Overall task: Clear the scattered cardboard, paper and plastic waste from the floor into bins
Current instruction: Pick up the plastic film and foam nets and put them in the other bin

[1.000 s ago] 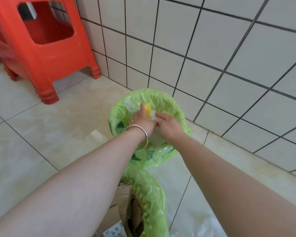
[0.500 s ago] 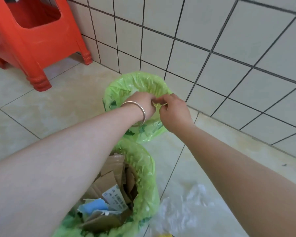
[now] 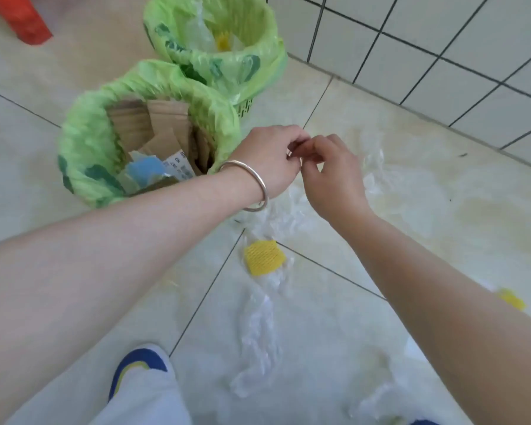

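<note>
Withdrew from far green-lined plastic bin (image 3: 267,61), left hand (image 3: 269,159) and right hand (image 3: 331,174) now touching, fingers curled together, seemingly empty. Clear crumpled plastic film (image 3: 259,329) and yellow foam net (image 3: 263,257) still on floor. More trips probably needed.

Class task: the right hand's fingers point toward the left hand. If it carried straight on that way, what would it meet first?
Almost certainly the left hand: the right hand has its curled fingertips right against it already, though depth leaves actual contact unclear.
</note>
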Action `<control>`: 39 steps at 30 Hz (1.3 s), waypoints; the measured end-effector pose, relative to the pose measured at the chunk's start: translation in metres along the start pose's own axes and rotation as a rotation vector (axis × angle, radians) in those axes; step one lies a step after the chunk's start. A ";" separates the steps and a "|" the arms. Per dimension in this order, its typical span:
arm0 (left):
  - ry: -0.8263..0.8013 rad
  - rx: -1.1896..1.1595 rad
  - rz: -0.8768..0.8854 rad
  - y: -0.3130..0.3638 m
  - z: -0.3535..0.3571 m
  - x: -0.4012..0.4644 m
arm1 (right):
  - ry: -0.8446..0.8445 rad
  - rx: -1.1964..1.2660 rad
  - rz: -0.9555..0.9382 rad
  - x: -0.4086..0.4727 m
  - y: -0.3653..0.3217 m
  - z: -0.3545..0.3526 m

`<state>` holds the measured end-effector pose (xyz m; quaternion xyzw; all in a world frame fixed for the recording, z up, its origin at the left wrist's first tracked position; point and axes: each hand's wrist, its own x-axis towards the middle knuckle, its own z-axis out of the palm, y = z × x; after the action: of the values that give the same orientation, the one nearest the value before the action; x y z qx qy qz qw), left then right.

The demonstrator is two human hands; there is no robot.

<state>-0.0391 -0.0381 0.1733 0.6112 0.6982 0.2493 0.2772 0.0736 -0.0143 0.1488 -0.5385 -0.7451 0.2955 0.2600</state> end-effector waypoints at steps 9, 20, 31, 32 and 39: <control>-0.356 0.071 -0.160 -0.052 0.107 -0.105 | -0.232 -0.048 0.226 -0.151 0.084 -0.003; -0.490 0.566 -0.228 -0.112 0.134 -0.109 | -0.679 -0.388 0.003 -0.202 0.123 0.056; -0.500 0.575 -0.209 -0.114 0.160 -0.094 | -0.734 -0.569 -0.327 -0.223 0.137 0.117; -0.509 0.576 -0.225 -0.113 0.165 -0.092 | -0.708 -0.551 -0.344 -0.224 0.138 0.117; -0.447 0.549 -0.181 -0.111 0.185 -0.086 | -0.528 -0.422 -0.183 -0.233 0.151 0.103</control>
<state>0.0183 -0.1357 -0.0290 0.6381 0.7125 -0.1127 0.2691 0.1654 -0.2165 -0.0468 -0.4167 -0.8764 0.2393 -0.0333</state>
